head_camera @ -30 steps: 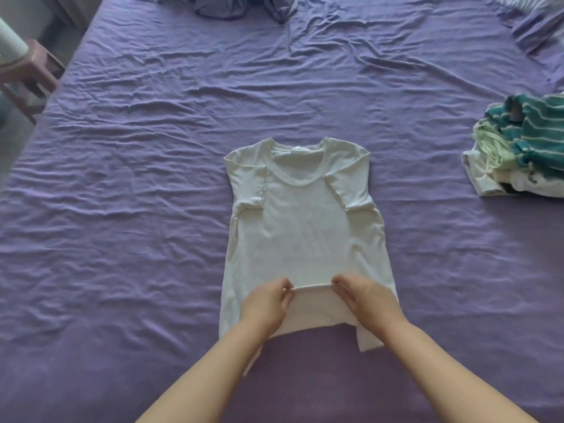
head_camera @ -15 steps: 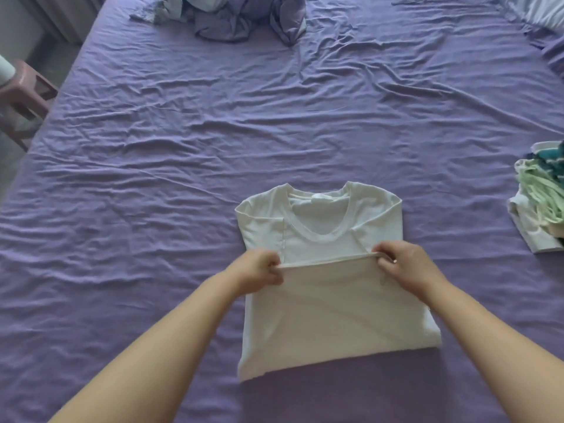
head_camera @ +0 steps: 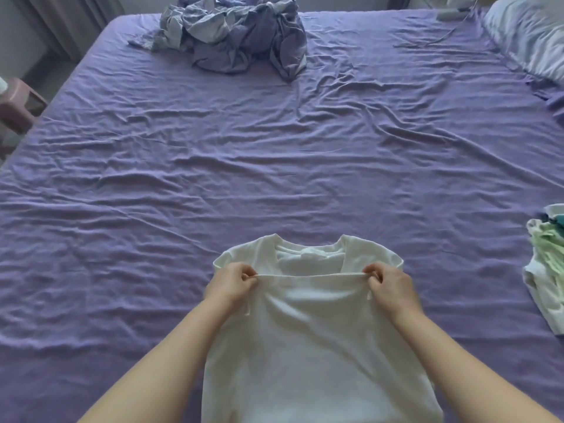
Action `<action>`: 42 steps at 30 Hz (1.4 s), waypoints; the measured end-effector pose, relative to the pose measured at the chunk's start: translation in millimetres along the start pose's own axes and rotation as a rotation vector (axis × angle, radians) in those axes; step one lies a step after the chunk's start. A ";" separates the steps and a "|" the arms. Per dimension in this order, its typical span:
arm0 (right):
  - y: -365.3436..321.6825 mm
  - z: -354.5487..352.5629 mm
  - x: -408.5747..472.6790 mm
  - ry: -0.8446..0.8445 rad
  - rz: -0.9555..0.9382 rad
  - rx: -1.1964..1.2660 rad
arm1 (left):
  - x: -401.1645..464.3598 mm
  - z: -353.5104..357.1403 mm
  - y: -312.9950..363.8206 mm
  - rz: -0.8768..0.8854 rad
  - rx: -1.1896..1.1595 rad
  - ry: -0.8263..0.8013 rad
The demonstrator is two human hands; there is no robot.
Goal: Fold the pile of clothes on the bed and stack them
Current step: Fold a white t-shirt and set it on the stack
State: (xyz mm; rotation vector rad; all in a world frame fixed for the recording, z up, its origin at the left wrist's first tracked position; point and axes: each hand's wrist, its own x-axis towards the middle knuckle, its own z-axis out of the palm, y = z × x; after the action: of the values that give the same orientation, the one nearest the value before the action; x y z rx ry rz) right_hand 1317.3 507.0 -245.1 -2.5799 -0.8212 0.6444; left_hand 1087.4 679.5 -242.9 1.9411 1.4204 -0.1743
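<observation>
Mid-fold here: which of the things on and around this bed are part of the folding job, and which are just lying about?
Job:
white T-shirt, hem pinched by left hand and right hand
folded stack, right edge
crumpled pile, far end

Lying about:
pillow
cable
pink stool
curtain

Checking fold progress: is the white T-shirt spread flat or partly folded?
Partly folded: both hands, left hand and right hand, pinch the white T-shirt hem, drawn up near the collar.
</observation>
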 end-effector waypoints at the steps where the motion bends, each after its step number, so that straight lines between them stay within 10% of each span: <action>1: 0.2 -2.8 7.2 0.011 -0.016 0.025 | 4.5 -1.5 0.6 0.029 -0.052 0.038; 14: 26.3 8.8 26.4 -0.123 -0.335 -0.079 | 30.9 -2.2 -7.4 0.093 0.024 0.193; 23: 20.6 -8.4 61.4 0.227 -0.262 0.159 | 45.2 -10.6 5.9 0.082 0.158 0.360; 27: 27.9 -2.8 57.2 0.416 -0.361 -0.135 | 31.3 19.7 9.6 0.353 0.374 0.622; 32: 43.5 21.9 30.4 0.286 -0.643 -0.400 | -5.2 80.4 22.3 0.644 0.487 0.335; 42: 40.8 40.5 6.1 0.011 -0.432 -0.608 | -22.8 97.0 29.9 0.431 0.683 0.013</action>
State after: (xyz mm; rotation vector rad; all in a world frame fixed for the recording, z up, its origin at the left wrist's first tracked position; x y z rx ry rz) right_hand 1318.9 487.2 -299.4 -2.7443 -1.7245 0.2716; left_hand 1133.1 598.3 -289.1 2.7542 0.9761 -0.4927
